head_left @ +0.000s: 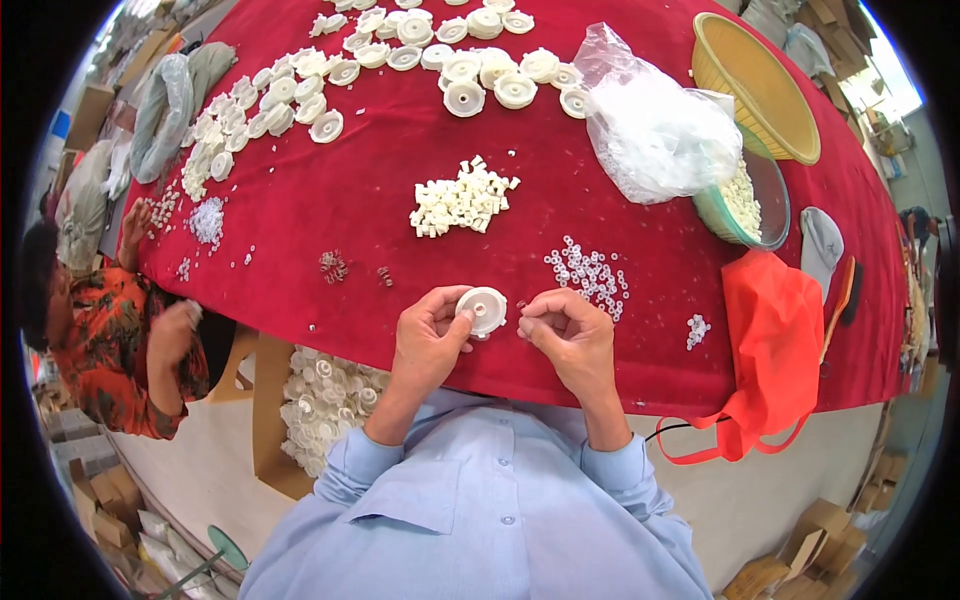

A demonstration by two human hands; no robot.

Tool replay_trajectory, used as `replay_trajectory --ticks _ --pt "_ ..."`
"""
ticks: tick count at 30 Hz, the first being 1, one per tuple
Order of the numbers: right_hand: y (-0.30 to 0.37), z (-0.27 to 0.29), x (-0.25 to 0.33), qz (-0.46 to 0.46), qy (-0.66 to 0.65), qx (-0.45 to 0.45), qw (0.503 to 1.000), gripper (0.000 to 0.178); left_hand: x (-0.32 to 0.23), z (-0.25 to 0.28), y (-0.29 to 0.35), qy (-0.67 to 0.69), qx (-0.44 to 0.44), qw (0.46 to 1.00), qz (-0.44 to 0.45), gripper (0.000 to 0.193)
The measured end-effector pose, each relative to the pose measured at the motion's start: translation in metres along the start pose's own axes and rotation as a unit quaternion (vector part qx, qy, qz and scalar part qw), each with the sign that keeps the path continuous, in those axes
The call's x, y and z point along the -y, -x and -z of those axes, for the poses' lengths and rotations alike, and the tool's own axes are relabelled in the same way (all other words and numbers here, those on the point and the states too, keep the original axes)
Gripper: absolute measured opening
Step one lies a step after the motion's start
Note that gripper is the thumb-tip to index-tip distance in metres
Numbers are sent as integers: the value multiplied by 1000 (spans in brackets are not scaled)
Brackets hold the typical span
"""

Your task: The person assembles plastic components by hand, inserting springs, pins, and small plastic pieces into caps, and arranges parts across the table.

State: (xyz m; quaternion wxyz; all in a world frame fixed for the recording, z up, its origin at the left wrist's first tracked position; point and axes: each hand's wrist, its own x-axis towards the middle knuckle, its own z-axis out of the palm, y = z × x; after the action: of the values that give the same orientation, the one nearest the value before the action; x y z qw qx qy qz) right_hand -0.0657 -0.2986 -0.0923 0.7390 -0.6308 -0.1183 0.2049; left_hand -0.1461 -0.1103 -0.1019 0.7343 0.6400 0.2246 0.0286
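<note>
The white disc (488, 320) sits at the clock's centre, just over the near edge of the red cloth (400, 180). At nine o'clock the left hand (428, 338) has it pinched by the rim, thumb on the near face and fingers behind. At about four, the right hand (572, 345) is nearly closed, thumb and forefinger together on what looks like a small brown piece (521, 306), just beside the disc but apart from it.

That tiny piece seems the likeliest thing to go astray: only the fingertips meet it, so a slight roll of the thumb could drop it — onto the cloth, or past the edge into the lap. The disc could tip if the one-sided pinch loosens. Between two and three o'clock the white rings (590, 280) lie loose near the right hand; a trailing wrist or sleeve could scatter them.

The right fingertips cover most of the small piece, so its shape is unclear; it may match the brown bits (334, 266) between nine and ten. The disc's far side is hidden. Toward twelve, the larger white parts (463, 98) run off the top edge. At two, the clear plastic bag (650, 130) partly covers the glass bowl (775, 205).
</note>
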Motion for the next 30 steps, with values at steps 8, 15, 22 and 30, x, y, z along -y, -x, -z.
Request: replay_trajectory --ticks 8,15,22,30 --pt "11 -21 -4 7 59 30 998 22 2 -11 8 -2 4 999 -41 24" --pt "11 -27 -6 -5 93 8 996 16 1 -13 12 -14 -1 998 -57 23" --pt "13 -27 -7 -38 85 2 996 16 3 -14 15 -86 10 990 -109 26" --pt "14 -27 -8 45 167 -13 985 21 7 -10 16 -102 10 986 -133 24"
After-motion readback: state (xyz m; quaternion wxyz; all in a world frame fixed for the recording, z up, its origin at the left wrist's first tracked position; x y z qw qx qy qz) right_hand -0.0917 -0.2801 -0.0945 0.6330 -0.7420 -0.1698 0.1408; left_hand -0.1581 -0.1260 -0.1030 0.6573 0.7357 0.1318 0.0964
